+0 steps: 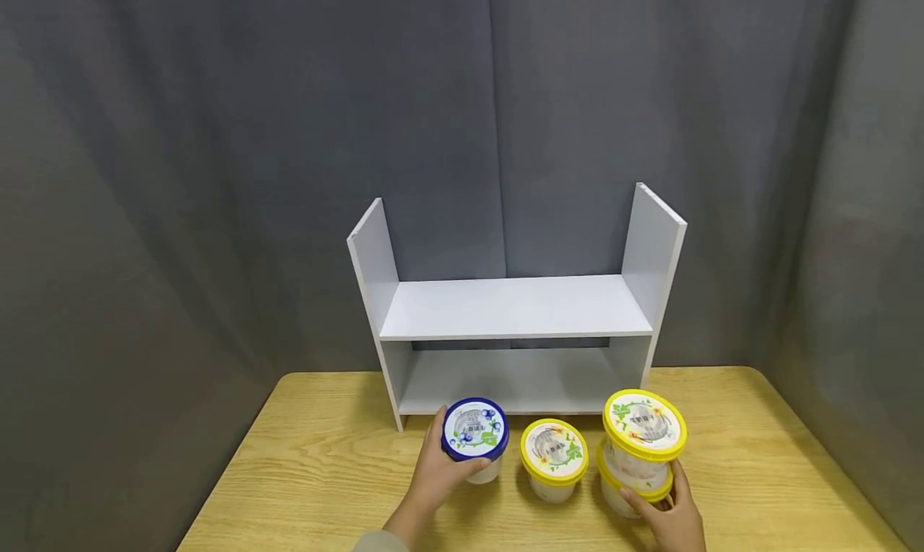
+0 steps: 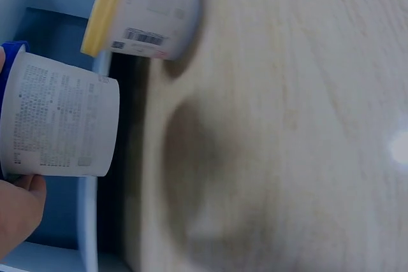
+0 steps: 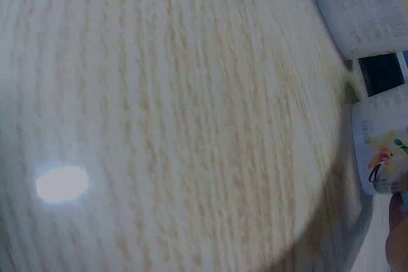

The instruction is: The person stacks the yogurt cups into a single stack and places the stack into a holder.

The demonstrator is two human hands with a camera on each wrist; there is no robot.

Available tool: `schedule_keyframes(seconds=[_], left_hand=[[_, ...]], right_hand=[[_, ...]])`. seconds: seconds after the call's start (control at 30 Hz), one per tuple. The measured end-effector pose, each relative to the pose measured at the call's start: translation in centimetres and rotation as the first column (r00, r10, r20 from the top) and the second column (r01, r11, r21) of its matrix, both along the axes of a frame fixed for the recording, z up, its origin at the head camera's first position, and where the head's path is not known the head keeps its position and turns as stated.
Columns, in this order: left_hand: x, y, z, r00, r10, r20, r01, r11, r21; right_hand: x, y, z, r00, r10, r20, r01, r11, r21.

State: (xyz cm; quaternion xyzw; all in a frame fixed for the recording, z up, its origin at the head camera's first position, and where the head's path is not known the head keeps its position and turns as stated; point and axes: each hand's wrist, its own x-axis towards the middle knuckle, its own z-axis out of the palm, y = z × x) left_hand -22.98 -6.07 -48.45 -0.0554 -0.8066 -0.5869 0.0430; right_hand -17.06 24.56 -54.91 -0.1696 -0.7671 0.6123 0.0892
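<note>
– Where is the blue-lidded tub (image 1: 475,428) held?
– It is grasped at its lid between the thumb and fingers of the left hand (image 1: 438,472), raised above the table (image 1: 310,456).
– And the right hand (image 1: 676,520)?
– The lower yellow-lidded tub (image 1: 613,500) is gripped near its rim; the upper yellow-lidded tub (image 1: 645,425) is stacked on it.

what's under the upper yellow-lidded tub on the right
A second yellow-lidded tub is below; its rim and some side show. The upper tub hides most of its lid top.
</note>
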Motion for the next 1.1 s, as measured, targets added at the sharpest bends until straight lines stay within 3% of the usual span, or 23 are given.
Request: schedule_keyframes(seconds=[0.23, 0.57, 1.1], left_hand=[[0.0, 0.4, 2.4, 0.998, -0.054, -0.021, 0.055, 0.998, 0.015], [0.0, 1.6, 6.1, 0.991, -0.123, -0.044, 0.124, 0.992, 0.036], [-0.2, 4.8, 9.7, 0.972, -0.226, -0.07, 0.227, 0.974, 0.01]], right_hand=[[0.0, -0.1, -0.2, 1.0, -0.005, -0.009, 0.005, 0.999, 0.047], [0.2, 0.1, 0.3, 1.0, 0.026, 0.002, -0.026, 0.999, 0.03], [0.2, -0.1, 0.3, 1.0, 0.025, -0.016, -0.025, 1.0, -0.007]])
